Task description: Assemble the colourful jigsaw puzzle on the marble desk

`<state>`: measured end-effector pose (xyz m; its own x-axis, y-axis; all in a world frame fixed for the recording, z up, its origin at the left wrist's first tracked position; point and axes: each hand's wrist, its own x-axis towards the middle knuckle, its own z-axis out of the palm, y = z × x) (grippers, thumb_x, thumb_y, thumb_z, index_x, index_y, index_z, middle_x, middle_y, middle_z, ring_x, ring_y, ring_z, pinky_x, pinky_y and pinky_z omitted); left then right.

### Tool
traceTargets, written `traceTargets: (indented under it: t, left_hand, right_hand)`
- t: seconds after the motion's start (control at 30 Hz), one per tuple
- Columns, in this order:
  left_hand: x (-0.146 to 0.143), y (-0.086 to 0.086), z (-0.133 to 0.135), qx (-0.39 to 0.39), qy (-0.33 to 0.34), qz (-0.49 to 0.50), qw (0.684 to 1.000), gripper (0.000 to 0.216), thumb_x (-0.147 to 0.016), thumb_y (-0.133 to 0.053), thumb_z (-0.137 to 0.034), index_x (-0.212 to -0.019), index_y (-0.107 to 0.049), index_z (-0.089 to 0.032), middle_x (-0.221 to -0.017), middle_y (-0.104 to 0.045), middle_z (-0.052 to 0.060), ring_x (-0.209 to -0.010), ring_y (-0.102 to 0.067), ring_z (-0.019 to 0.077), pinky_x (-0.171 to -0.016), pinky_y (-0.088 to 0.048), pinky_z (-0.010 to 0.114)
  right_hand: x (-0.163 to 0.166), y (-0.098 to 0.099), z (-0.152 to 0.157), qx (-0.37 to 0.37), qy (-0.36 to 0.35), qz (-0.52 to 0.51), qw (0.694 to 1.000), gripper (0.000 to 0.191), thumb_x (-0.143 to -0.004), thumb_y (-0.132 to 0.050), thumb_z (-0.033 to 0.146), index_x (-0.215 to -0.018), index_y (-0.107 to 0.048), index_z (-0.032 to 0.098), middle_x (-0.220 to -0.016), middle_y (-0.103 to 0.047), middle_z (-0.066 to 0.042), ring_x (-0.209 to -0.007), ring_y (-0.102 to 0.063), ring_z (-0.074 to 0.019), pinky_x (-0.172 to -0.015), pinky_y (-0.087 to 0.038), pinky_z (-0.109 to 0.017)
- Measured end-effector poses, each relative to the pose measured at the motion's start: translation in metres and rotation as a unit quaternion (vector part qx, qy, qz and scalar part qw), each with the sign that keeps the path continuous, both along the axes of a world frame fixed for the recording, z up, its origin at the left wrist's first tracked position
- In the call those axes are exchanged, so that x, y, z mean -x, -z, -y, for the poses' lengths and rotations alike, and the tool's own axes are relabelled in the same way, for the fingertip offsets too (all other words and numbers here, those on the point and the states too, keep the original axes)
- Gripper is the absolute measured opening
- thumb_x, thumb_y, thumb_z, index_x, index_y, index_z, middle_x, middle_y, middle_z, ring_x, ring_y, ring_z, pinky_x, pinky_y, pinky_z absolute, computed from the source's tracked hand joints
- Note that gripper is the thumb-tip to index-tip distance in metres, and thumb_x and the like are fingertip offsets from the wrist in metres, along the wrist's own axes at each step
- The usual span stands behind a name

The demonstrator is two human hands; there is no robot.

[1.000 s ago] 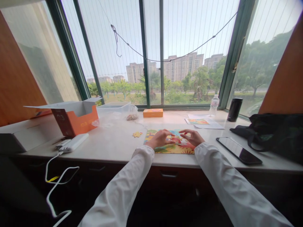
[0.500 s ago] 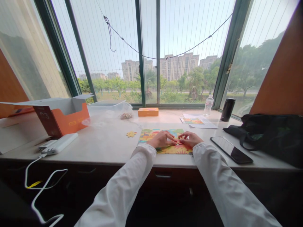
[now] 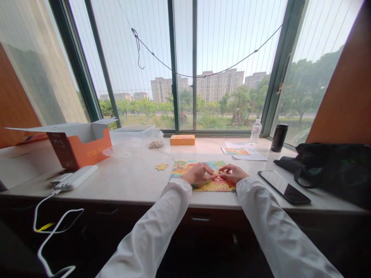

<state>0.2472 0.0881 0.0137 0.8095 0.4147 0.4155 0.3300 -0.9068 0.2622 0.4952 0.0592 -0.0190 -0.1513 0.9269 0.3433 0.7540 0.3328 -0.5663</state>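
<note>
A colourful jigsaw puzzle (image 3: 216, 188) lies flat near the counter's front edge, its middle partly covered by my hands. From the left, my left hand (image 3: 199, 173) reaches over it, thumb and fingers drawn together at a small puzzle piece. Opposite, the bent fingers of my right hand (image 3: 233, 173) close in a pinch at the same spot, almost touching the left fingertips. The piece itself is mostly hidden by the fingers. A few loose yellow puzzle pieces (image 3: 161, 166) sit to the left of the puzzle.
Left are an orange open box (image 3: 89, 148), a white power bank (image 3: 78, 178) with cable, a clear plastic bin (image 3: 131, 131) and a small bag (image 3: 155, 144). An orange box (image 3: 182, 140) stands behind. Right are a picture card (image 3: 236, 151), bottle (image 3: 255, 133), black tumbler (image 3: 279, 138), phone (image 3: 284, 187) and black bag (image 3: 333, 166).
The whole view has shifted slightly downward in the picture. Both hands stay at the same spot on the puzzle, with fingertips a little closer together.
</note>
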Motion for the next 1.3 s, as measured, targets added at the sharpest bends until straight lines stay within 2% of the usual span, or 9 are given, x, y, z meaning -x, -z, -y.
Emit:
traceTargets:
  t: [0.13, 0.3, 0.5, 0.7, 0.83, 0.97, 1.1, 1.2, 1.3]
  left_hand:
    - [0.000, -0.001, 0.002, -0.018, -0.006, -0.017, 1.000, 0.020, -0.087, -0.062, -0.037, -0.092, -0.079, -0.028, -0.098, -0.076, 0.001, -0.103, -0.066, 0.0197, -0.091, -0.050, 0.029]
    - [-0.002, -0.003, 0.005, -0.046, -0.008, -0.021, 0.999, 0.018, -0.086, -0.063, -0.036, -0.092, -0.079, -0.029, -0.106, -0.075, 0.001, -0.101, -0.066, 0.0195, -0.093, -0.049, 0.031]
    - [-0.005, -0.001, 0.003, -0.038, -0.008, -0.013, 0.999, 0.019, -0.086, -0.064, -0.037, -0.088, -0.079, -0.027, -0.093, -0.076, 0.002, -0.091, -0.067, 0.0180, -0.087, -0.050, 0.028]
    - [-0.003, 0.002, 0.005, -0.019, -0.032, -0.026, 0.999, 0.022, -0.088, -0.061, -0.039, -0.097, -0.078, -0.029, -0.096, -0.076, 0.002, -0.097, -0.066, 0.0188, -0.089, -0.050, 0.028]
    - [0.008, -0.007, 0.009, -0.005, -0.072, 0.014, 0.997, 0.030, -0.091, -0.057, -0.041, -0.115, -0.071, -0.029, -0.107, -0.074, 0.002, -0.106, -0.063, 0.0200, -0.093, -0.049, 0.031]
    - [0.050, -0.022, 0.005, -0.014, -0.127, 0.056, 0.990, 0.036, -0.091, -0.057, -0.043, -0.121, -0.067, -0.028, -0.118, -0.071, 0.002, -0.111, -0.062, 0.0210, -0.097, -0.048, 0.033]
    - [0.126, -0.030, -0.010, -0.005, -0.237, 0.051, 0.970, 0.041, -0.085, -0.063, -0.049, -0.117, -0.069, -0.025, -0.119, -0.070, 0.004, -0.110, -0.064, 0.0236, -0.098, -0.048, 0.034]
    - [0.182, -0.027, -0.022, 0.031, -0.328, 0.023, 0.944, 0.053, -0.079, -0.067, -0.055, -0.119, -0.067, -0.021, -0.116, -0.071, 0.008, -0.105, -0.066, 0.0256, -0.093, -0.049, 0.034]
    - [0.221, -0.023, -0.033, 0.070, -0.340, -0.022, 0.937, 0.063, -0.075, -0.069, -0.058, -0.125, -0.062, -0.020, -0.125, -0.067, 0.010, -0.114, -0.062, 0.0274, -0.096, -0.047, 0.033]
  right_hand:
    - [0.001, 0.001, -0.001, 0.002, 0.004, -0.004, 1.000, 0.031, -0.069, -0.077, 0.040, -0.095, -0.077, 0.025, -0.094, -0.072, -0.005, -0.077, -0.065, -0.0180, -0.074, -0.054, -0.030]
    - [0.003, 0.000, 0.001, -0.003, 0.023, -0.006, 1.000, 0.028, -0.070, -0.075, 0.032, -0.097, -0.077, 0.024, -0.091, -0.072, -0.005, -0.076, -0.065, -0.0175, -0.072, -0.054, -0.029]
    - [0.003, 0.002, -0.002, -0.038, 0.049, -0.009, 0.998, 0.024, -0.069, -0.074, 0.028, -0.092, -0.077, 0.023, -0.089, -0.073, -0.004, -0.070, -0.064, -0.0158, -0.067, -0.054, -0.027]
    - [0.003, 0.004, -0.003, -0.037, 0.041, -0.014, 0.998, 0.024, -0.069, -0.072, 0.027, -0.092, -0.076, 0.024, -0.090, -0.074, -0.003, -0.068, -0.064, -0.0157, -0.065, -0.054, -0.028]
    - [0.006, 0.001, 0.000, -0.068, 0.041, -0.038, 0.996, 0.024, -0.071, -0.070, 0.032, -0.093, -0.074, 0.023, -0.093, -0.074, -0.004, -0.072, -0.064, -0.0175, -0.071, -0.054, -0.031]
    - [0.007, -0.004, 0.005, -0.108, 0.040, -0.066, 0.991, 0.026, -0.080, -0.062, 0.043, -0.093, -0.072, 0.023, -0.094, -0.074, -0.003, -0.073, -0.064, -0.0180, -0.075, -0.053, -0.034]
    - [0.015, -0.013, 0.006, -0.138, 0.025, -0.050, 0.989, 0.027, -0.082, -0.061, 0.046, -0.094, -0.072, 0.024, -0.094, -0.073, -0.004, -0.073, -0.063, -0.0189, -0.079, -0.052, -0.037]
    - [0.035, -0.024, 0.001, -0.135, -0.008, -0.018, 0.991, 0.027, -0.083, -0.061, 0.045, -0.095, -0.073, 0.025, -0.094, -0.073, -0.004, -0.075, -0.064, -0.0193, -0.080, -0.050, -0.037]
    - [0.071, -0.037, -0.006, -0.119, -0.049, 0.025, 0.991, 0.024, -0.083, -0.061, 0.043, -0.094, -0.073, 0.026, -0.092, -0.073, -0.003, -0.076, -0.064, -0.0186, -0.081, -0.048, -0.036]
